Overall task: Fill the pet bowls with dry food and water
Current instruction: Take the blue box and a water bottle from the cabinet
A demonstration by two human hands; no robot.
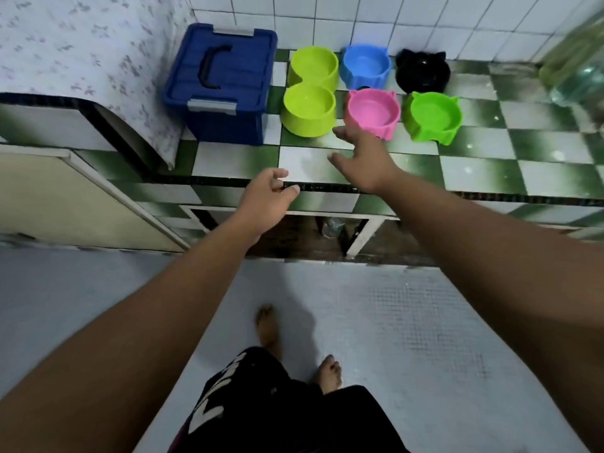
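Several empty pet bowls stand on the green-and-white tiled counter: a lime double bowl, a blue bowl, a black bowl, a pink bowl and a green bowl. A blue lidded storage box with a black handle sits left of them. My right hand reaches over the counter just in front of the pink bowl, fingers spread, holding nothing. My left hand hovers at the counter's front edge with loosely curled fingers, empty.
A large clear water jug stands blurred at the far right against the white tiled wall. A patterned cloth covers the surface at left. A bottle stands in the open space below the counter. My bare feet are on a pale floor.
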